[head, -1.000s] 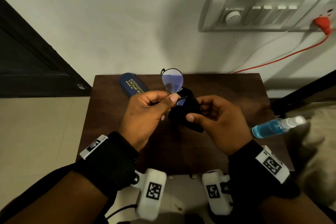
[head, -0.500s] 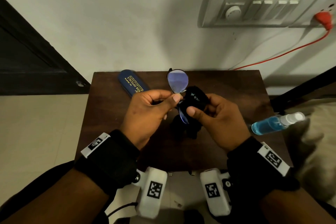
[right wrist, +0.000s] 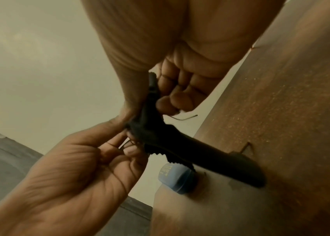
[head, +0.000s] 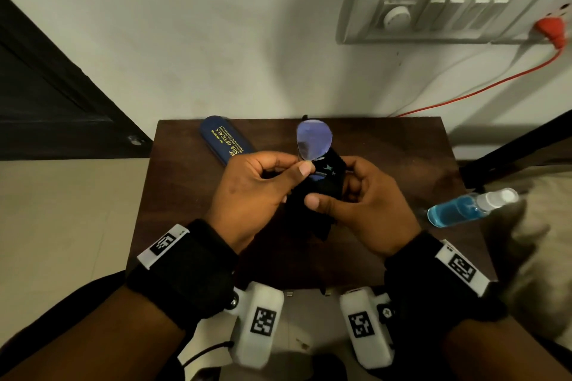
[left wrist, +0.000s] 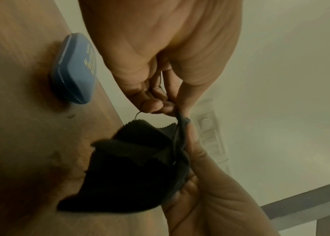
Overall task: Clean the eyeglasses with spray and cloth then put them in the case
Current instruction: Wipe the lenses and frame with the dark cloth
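The eyeglasses (head: 314, 141) are held upright above the brown table (head: 185, 226), one bluish lens bare at the top. My left hand (head: 301, 164) pinches the frame near the bridge between thumb and forefinger. A black cloth (head: 326, 182) is wrapped over the lower lens, and my right hand (head: 328, 192) pinches the cloth around that lens, which is hidden. The cloth (left wrist: 129, 167) hangs down toward the table in the left wrist view. The closed blue case (head: 226, 141) lies at the table's far left. The blue spray bottle (head: 464, 209) lies on its side at the right edge.
A wall switchboard (head: 448, 6) with a red plug (head: 551, 29) and red cord hangs above the table. A dark door (head: 46, 96) is at the left. Pale bedding (head: 532, 241) lies right of the table, by the bottle.
My right hand has rubbed the cloth over the lower lens, the thumb sliding up and then back down. My left hand keeps its pinch on the frame.
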